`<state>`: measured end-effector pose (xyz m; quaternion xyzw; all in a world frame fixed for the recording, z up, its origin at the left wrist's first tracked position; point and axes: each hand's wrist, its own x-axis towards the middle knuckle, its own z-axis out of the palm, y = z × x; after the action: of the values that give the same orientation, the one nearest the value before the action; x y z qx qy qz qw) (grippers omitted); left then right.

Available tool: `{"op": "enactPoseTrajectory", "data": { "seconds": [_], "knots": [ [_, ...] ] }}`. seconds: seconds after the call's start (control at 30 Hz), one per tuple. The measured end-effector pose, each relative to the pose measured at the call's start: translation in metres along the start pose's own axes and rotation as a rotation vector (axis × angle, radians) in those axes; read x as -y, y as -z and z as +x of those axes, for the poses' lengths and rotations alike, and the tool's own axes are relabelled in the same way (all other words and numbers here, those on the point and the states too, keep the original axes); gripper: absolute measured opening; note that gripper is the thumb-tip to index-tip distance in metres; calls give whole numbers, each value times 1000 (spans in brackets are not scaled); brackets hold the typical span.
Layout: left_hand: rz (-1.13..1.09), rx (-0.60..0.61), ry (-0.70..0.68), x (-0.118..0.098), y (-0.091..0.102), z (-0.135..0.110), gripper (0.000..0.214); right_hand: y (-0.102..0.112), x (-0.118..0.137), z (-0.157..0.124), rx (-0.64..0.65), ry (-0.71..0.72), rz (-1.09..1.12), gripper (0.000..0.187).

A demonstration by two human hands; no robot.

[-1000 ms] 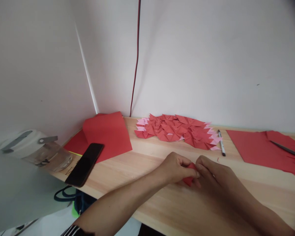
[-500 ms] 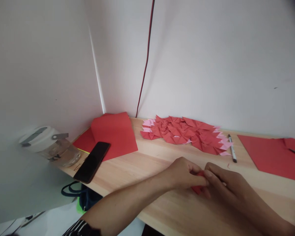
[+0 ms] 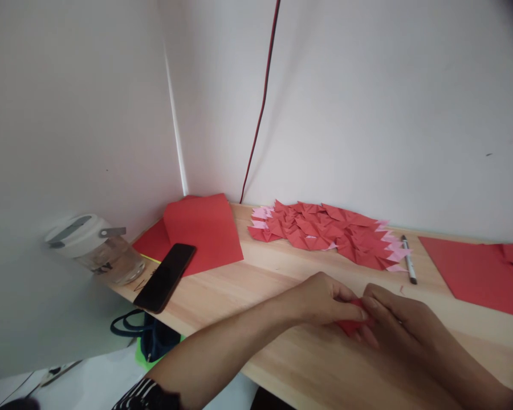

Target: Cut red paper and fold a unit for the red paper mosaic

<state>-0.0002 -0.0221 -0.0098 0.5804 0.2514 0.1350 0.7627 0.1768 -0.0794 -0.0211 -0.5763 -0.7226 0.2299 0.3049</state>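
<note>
My left hand and my right hand meet over the wooden table, both pinching a small folded red paper piece pressed against the tabletop. Only its lower edge and a corner show between my fingers. Behind my hands, along the wall, lies a spread of several folded red and pink paper triangles.
A black phone lies partly on red paper sheets at the left. A glass jar with a white lid stands at the table's left corner. A pen and more red paper are at the right. A red cable runs down the wall.
My hands keep pinching the red piece in the same spot; the fingers shift slightly. The camera has panned left, so everything sits further right in view.
</note>
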Motion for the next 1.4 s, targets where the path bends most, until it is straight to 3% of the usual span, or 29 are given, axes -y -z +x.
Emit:
{"op": "enactPoseTrajectory", "data": {
  "seconds": [0.17,0.47,0.73,0.9,1.13,1.4],
  "knots": [
    [19,-7,-2,0,1,0,19,1,-5,1,186,-16,39,42],
    [138,-17,-2,-4,6,-3,26,0,1,5,68,-42,16,39],
    [114,1,32,-4,6,-3,30,3,4,6,128,-28,15,37],
    [45,-72,0,2,5,1,32,1,4,5,82,-46,11,37],
    [170,-97,9,7,6,1,28,-1,0,6,174,-20,10,37],
    [180,-65,41,-3,8,-3,26,-1,4,6,79,-20,26,38]
  ]
}}
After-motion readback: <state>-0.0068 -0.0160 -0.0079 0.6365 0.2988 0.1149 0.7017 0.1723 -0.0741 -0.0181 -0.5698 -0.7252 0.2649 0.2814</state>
